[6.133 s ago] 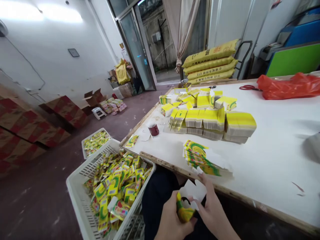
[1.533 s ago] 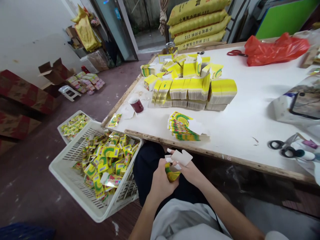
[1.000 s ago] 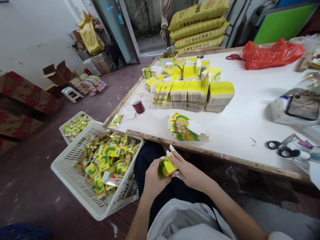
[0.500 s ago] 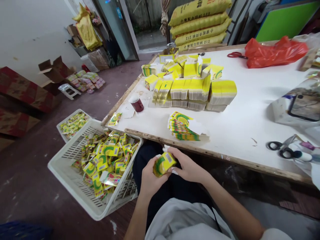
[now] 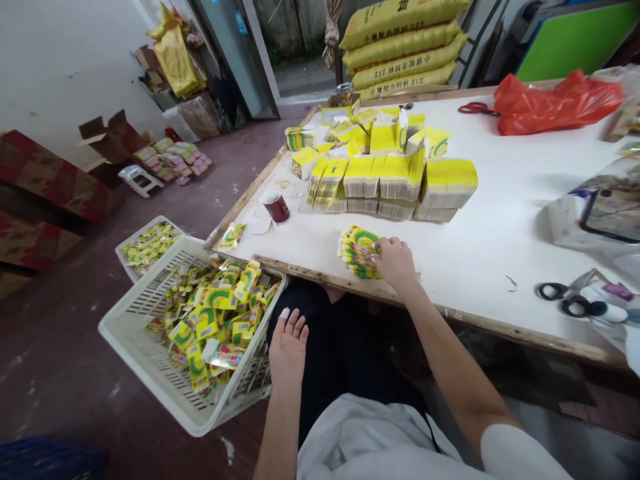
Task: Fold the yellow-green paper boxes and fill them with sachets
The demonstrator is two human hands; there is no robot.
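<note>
On the head camera I see the right hand (image 5: 396,261) lying on the pile of printed sheets (image 5: 356,248) at the near edge of the table (image 5: 490,220). Its fingers are bent over the pile, but I cannot tell if they pinch a sheet. The left hand (image 5: 289,341) is open and empty, fingers apart, above the lap. Just left of it stands the white basket (image 5: 147,363), full of small folded boxes (image 5: 215,313). Beyond the right hand are yellow stacks (image 5: 395,181), and well to its right lie scissors (image 5: 567,299).

Glossy printed paper wrappers (image 5: 357,252), perforated white plastic basket (image 5: 145,357), matt white tabletop (image 5: 490,233)
</note>
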